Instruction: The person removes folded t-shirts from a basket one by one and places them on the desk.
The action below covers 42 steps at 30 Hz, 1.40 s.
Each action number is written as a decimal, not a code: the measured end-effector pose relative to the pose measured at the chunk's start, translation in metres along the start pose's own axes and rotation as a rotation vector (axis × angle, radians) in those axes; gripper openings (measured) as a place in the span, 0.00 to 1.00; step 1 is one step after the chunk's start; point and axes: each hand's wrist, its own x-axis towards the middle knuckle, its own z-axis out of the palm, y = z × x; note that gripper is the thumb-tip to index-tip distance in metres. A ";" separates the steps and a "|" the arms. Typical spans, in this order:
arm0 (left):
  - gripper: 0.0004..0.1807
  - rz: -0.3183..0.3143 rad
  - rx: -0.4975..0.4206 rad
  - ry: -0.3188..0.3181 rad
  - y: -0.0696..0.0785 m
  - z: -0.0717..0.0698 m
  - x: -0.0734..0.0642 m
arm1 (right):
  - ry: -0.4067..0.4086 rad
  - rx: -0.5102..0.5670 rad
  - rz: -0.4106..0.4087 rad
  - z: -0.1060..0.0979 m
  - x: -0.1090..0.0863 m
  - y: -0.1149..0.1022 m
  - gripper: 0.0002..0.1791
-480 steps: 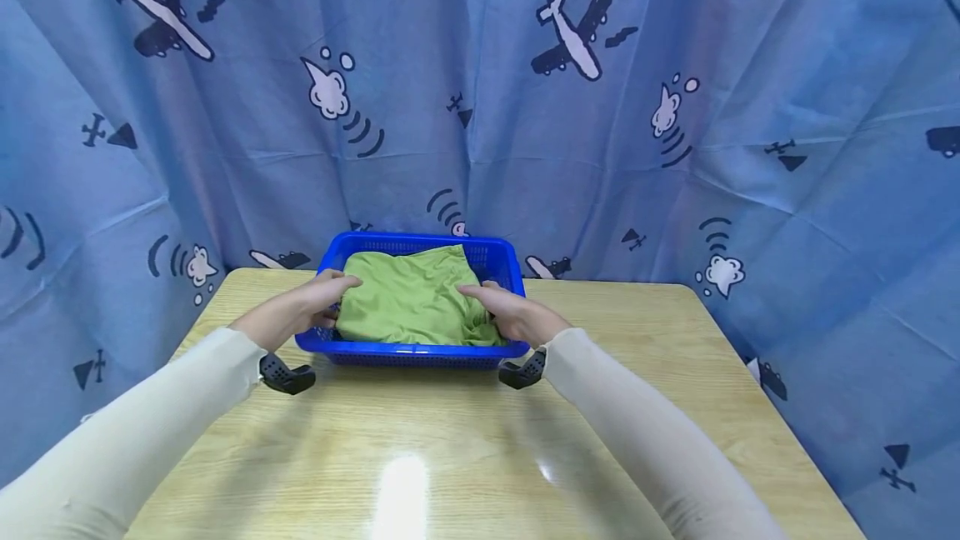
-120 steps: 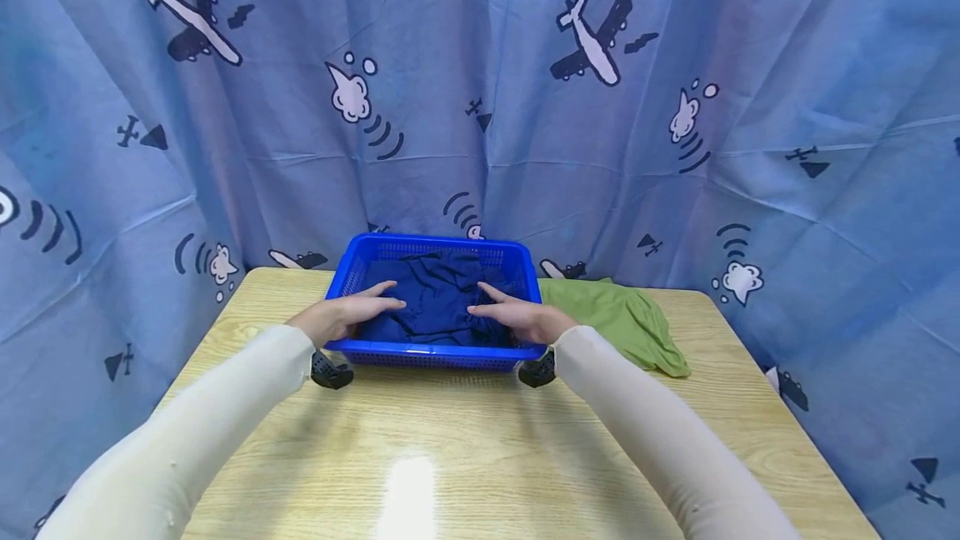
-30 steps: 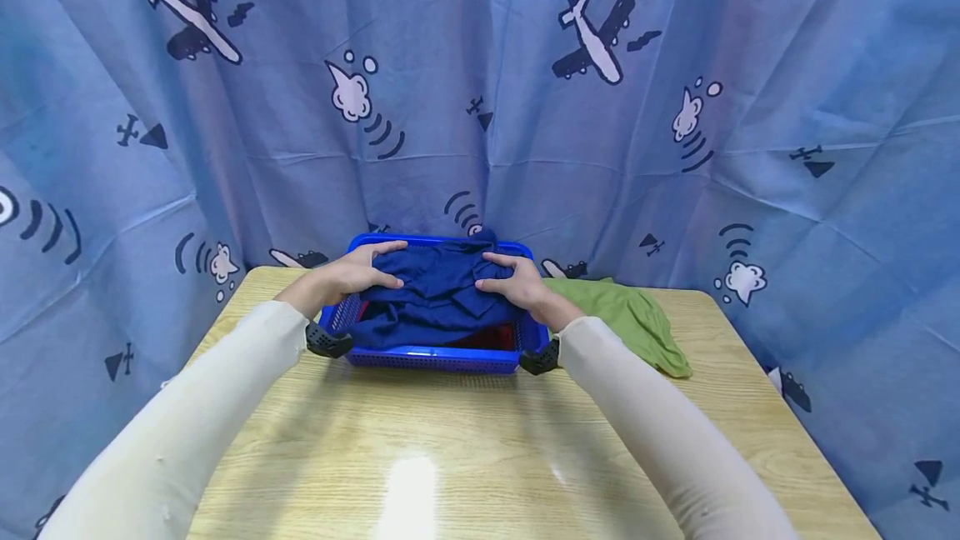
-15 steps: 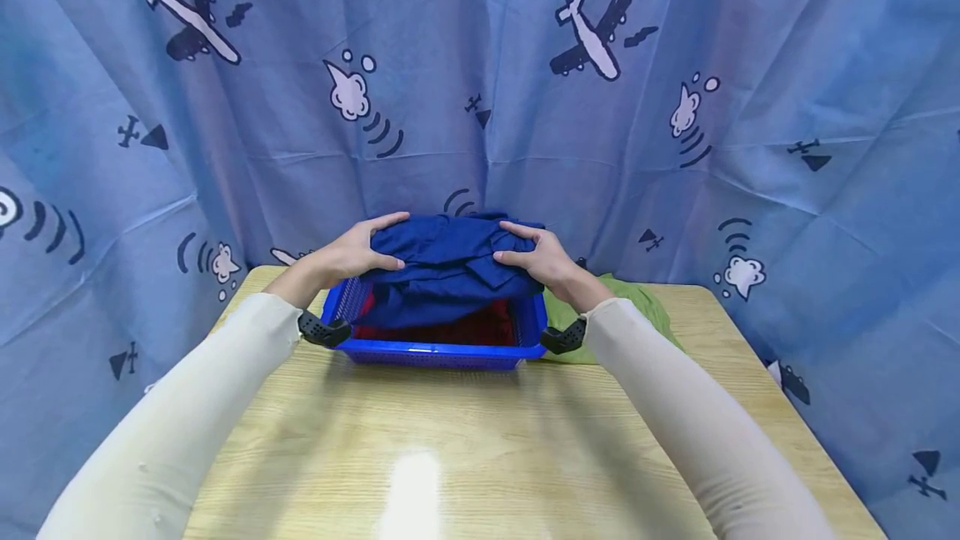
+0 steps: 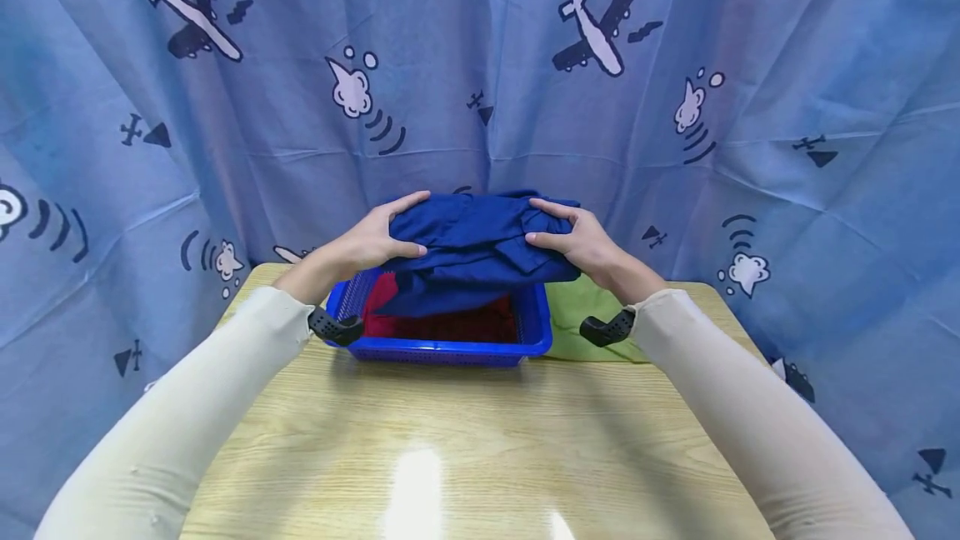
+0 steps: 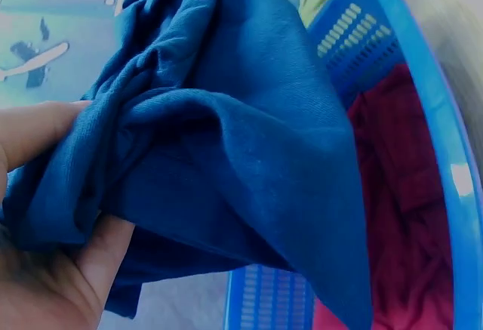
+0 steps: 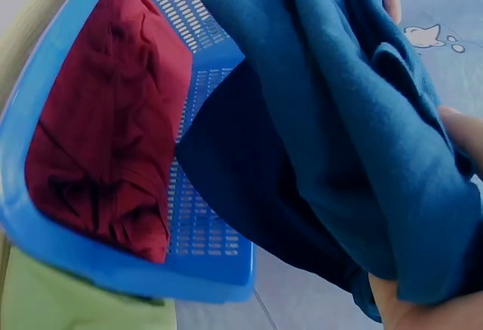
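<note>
A folded dark blue cloth garment (image 5: 472, 240) is held up above the basket by both hands. My left hand (image 5: 375, 233) grips its left end, thumb in front and fingers behind. The right hand (image 5: 588, 242) pinches the other end the same way. One corner of the blue garment hangs down over the blue plastic basket (image 5: 450, 352). Inside the basket lies dark red cloth (image 7: 113, 118), partly hidden in the head view by the blue garment.
Green cloth (image 5: 592, 319) lies on the wooden table (image 5: 465, 423) right of the basket, partly behind the right wrist. A blue curtain (image 5: 450, 65) with airplane prints hangs behind the table. Each wrist wears a black strap.
Earlier the green cloth lay in the basket; it is now on the table to the right. Both hands have lifted the blue garment out and moved it rightward, uncovering red cloth.
</note>
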 end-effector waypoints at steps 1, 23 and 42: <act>0.47 0.009 0.000 -0.001 0.003 0.003 0.000 | -0.002 -0.005 0.000 -0.004 -0.003 -0.001 0.37; 0.50 0.162 -0.075 -0.035 0.048 0.056 0.005 | 0.039 -0.076 -0.031 -0.065 -0.064 -0.002 0.38; 0.52 0.278 -0.068 -0.107 0.094 0.130 0.019 | 0.047 0.099 -0.029 -0.137 -0.127 0.026 0.36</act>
